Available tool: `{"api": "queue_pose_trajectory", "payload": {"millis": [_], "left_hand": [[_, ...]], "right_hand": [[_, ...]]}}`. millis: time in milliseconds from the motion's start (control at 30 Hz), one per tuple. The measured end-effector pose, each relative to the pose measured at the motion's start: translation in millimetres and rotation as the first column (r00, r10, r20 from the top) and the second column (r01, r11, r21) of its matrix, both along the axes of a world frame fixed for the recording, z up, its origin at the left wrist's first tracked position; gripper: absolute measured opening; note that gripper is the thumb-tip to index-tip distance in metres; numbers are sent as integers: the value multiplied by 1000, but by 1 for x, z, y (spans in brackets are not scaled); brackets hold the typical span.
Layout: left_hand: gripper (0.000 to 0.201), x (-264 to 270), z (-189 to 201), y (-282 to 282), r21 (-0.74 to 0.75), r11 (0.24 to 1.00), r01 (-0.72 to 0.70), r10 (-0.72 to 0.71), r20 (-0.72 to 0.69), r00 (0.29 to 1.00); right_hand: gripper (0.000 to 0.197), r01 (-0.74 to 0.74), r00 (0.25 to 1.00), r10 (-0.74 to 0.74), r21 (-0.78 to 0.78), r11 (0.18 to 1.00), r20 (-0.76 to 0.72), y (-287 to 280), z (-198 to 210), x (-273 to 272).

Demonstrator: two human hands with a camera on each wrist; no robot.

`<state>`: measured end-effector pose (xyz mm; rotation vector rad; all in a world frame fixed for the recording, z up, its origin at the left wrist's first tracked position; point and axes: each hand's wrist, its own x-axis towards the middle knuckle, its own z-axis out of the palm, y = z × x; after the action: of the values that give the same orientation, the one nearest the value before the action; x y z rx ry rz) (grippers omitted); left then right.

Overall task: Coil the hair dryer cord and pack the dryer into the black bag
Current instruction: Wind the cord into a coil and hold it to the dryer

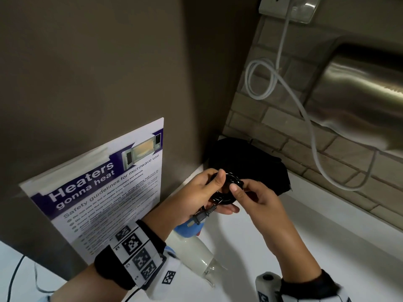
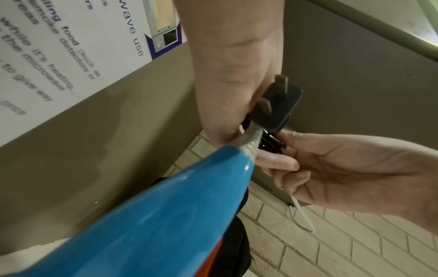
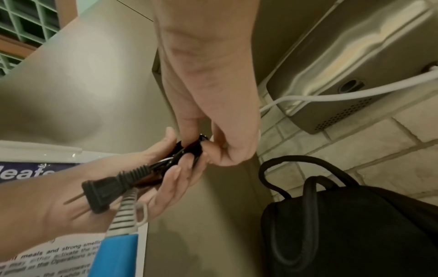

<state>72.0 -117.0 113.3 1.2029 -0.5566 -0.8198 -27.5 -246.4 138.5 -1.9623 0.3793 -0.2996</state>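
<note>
My left hand [image 1: 205, 192] grips a small coil of black cord [image 1: 226, 190], its thumb over the top loops. The black plug [image 1: 201, 216] sticks out below the palm, prongs showing [image 3: 104, 193]. My right hand [image 1: 246, 192] pinches the coil's right side with thumb and forefinger [image 3: 208, 146]. The hair dryer [image 1: 194, 247] hangs under the left hand, blue at the handle end [image 2: 166, 215] and white toward the nozzle. The black bag [image 1: 257, 166] sits in the corner on the white counter, just behind both hands, its handles up [image 3: 308, 180].
A microwave safety poster [image 1: 104, 192] leans on the brown wall at left. A steel wall unit [image 1: 359, 94] hangs at right, with a white cable [image 1: 283, 83] looping down from a socket [image 1: 287, 7]. The white counter [image 1: 327, 247] runs along a brick wall.
</note>
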Motion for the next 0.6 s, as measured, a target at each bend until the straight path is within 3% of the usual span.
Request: {"api": "queue_pose_trajectory", "payload": {"millis": [100,200,300,367,433,600], "left_hand": [[55,3,-8,9,32,999,-29,29,2,1000],[34,15,-37,27,193,979,-59,30,149,988],[35,24,-63,50,464,881,90,-243,281,928],[42,24,-77,58,568,818,88,-341,356,870],[44,21,-89,59,607,794,-41,-331,487,809],[35,6,-93,44,565,807,-169,-218,552,805]], "right_hand": [[13,1,998,-7,113,994,58,-3,-1,-3],[15,50,993,-70,206,977,92,-9,-2,-8],[20,77,991,-104,272,959,85,-13,-8,-13],[20,86,991,-114,310,947,75,-14,-13,-15],[20,116,988,-143,354,928,50,-13,-19,-18],[17,220,972,-235,482,848,-30,-17,-40,-31]]}}
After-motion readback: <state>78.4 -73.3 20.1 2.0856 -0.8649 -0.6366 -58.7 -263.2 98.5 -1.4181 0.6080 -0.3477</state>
